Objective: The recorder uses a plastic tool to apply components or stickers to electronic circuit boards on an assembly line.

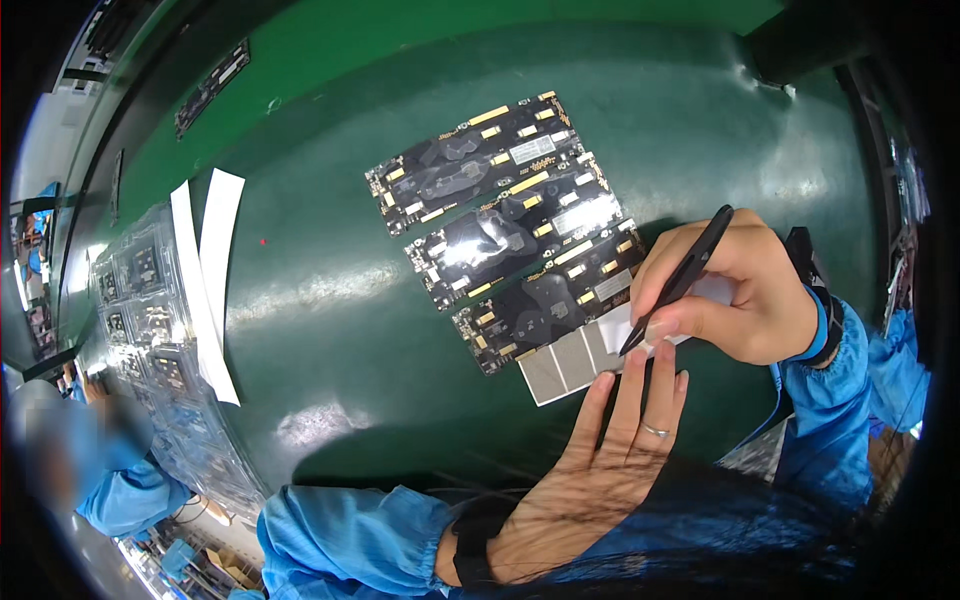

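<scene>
- Our right hand (750, 290) pinched a black pen-like tool (689, 266), fingers curled closed, apparently for fine control.
- Our open left hand (600, 480) grasped nothing visible; extended fingertips met the strip (545, 376), seemingly steadying it.
- We had this strip, matte grey rectangles (574, 364) on white backing, toward the tabletop's (330, 220) near edge, beside glossy circuit boards (510, 238).

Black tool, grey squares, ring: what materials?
Tool: plastic or coated metal, can't tell; smooth, dark, mostly matte.
Squares: perhaps foam or foil sheet; flat, dull, evenly grey.
Ring: likely polished metal; silvery shine.
</scene>
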`<state>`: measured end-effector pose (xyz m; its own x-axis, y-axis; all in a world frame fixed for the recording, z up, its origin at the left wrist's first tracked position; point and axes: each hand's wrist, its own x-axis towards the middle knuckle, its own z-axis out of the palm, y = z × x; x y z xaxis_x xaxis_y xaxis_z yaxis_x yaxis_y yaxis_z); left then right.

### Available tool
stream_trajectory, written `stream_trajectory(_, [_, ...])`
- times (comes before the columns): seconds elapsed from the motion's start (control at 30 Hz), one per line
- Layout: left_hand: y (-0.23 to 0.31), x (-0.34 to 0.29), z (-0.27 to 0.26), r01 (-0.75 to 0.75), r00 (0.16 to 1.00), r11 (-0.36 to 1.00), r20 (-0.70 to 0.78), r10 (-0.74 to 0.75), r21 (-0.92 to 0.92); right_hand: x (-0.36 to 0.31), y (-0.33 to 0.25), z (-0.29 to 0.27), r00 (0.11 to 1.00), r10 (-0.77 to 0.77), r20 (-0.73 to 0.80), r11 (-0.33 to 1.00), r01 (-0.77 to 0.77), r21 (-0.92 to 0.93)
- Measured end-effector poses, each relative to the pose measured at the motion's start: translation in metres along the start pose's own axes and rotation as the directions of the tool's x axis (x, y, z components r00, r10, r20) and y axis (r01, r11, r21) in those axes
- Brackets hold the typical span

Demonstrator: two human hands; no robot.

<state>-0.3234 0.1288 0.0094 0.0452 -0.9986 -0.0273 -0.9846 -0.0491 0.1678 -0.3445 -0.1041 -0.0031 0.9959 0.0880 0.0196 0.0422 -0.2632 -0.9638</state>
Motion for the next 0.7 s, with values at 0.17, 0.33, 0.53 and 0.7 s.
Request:
stream_trajectory(0.17, [-0.002, -0.001, -0.005, 0.038, 0.999, 0.999, -0.010, -0.038, -0.027, 0.010, -0.024, -0.005, 0.956, 0.278, -0.093, 0.931, -0.244, 0.272])
stream_trajectory(0.33, [-0.007, 0.004, -0.015, 0.037, 0.998, 0.991, -0.046, -0.043, -0.127, 0.044, -0.022, -0.005, 0.925, 0.355, -0.135, 0.908, -0.306, 0.285])
stream_trajectory(0.53, [-0.030, 0.012, -0.027, 0.326, 0.942, 0.942, 0.116, -0.316, -0.077, 0.051, -0.016, -0.001, 0.919, 0.377, -0.117, 0.901, -0.335, 0.275])
stream_trajectory(0.7, [-0.028, 0.010, -0.022, 0.312, 0.948, 0.950, 0.078, -0.309, -0.027, 0.053, -0.017, 0.000, 0.906, 0.408, -0.110, 0.895, -0.374, 0.245])
